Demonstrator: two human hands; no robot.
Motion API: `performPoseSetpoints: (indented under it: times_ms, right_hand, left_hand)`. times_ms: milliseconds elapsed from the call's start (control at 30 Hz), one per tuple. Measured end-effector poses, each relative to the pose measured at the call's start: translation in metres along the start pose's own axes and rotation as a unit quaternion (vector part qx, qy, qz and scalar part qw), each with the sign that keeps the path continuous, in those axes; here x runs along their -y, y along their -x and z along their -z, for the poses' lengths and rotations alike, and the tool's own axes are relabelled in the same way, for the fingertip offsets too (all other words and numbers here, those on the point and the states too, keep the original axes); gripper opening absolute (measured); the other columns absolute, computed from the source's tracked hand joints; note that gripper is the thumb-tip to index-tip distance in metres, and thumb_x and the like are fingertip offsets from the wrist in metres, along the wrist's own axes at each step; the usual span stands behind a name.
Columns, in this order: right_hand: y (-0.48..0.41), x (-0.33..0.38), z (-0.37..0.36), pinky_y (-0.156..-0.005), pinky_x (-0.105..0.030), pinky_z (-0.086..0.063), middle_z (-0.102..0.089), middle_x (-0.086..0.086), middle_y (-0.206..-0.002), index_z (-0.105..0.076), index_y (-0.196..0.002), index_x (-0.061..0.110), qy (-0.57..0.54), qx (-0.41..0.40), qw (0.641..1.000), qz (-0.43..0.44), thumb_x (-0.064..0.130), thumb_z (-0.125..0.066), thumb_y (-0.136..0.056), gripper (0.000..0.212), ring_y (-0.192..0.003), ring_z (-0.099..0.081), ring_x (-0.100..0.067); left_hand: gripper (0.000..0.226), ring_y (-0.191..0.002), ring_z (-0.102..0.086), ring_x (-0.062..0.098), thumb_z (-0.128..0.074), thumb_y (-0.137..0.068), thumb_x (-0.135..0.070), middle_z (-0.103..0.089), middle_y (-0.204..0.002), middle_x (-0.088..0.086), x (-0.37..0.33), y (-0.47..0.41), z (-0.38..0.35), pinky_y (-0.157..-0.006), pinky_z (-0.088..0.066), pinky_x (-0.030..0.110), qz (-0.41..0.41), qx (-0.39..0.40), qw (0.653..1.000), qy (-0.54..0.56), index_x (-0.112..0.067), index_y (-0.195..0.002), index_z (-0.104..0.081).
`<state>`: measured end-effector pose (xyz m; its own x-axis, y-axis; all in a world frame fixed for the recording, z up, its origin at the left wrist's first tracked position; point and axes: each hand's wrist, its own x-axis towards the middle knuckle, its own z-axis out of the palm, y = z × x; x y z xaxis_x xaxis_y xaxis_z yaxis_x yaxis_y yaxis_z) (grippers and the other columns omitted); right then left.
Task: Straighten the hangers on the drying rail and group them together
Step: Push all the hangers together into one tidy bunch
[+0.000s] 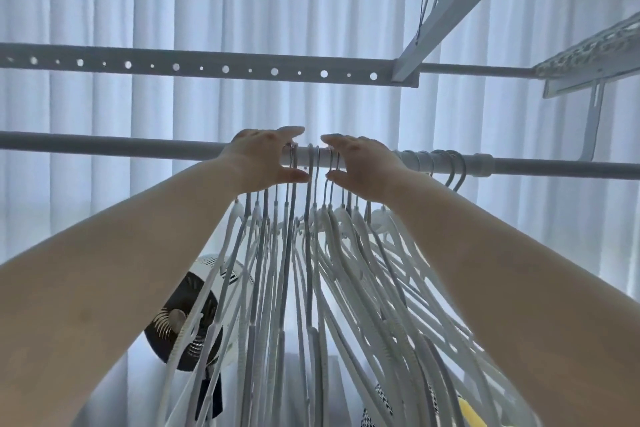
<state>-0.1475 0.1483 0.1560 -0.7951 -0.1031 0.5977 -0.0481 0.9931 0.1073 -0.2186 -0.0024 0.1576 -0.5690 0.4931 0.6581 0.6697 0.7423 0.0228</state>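
Hangers (311, 253) bunch on the rail (104, 146) between both hands (266, 158).

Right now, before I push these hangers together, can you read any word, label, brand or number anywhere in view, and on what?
None readable.
Hangers: no print shows.
Drying rail: plain.
Perforated bars: holes only, no markings.
Fan: no legible badge.
Patterned cloth at the bottom: a weave, not letters.
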Motion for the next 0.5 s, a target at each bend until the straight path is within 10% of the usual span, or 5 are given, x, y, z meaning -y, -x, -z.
performPoseSetpoints:
  times_ms: [500]
  right_hand:
    - [0.0023, -0.0052, 0.0013, -0.105, -0.035, -0.028, -0.043, -0.002, -0.141, -0.031, -0.139, 0.021, -0.004, 0.006, 1.0, -0.02, 0.025, -0.049, -0.091, 0.052, -0.129, -0.037, -0.024]
  left_hand:
    - [0.069, -0.121, -0.046, 0.027, -0.065, -0.074, -0.047, -0.055, -0.13, 0.007, 0.0026, -0.0072, -0.0038, -0.104, -0.027, 0.038, -0.042, -0.021, 0.998, -0.044, -0.02, -0.133, -0.042]
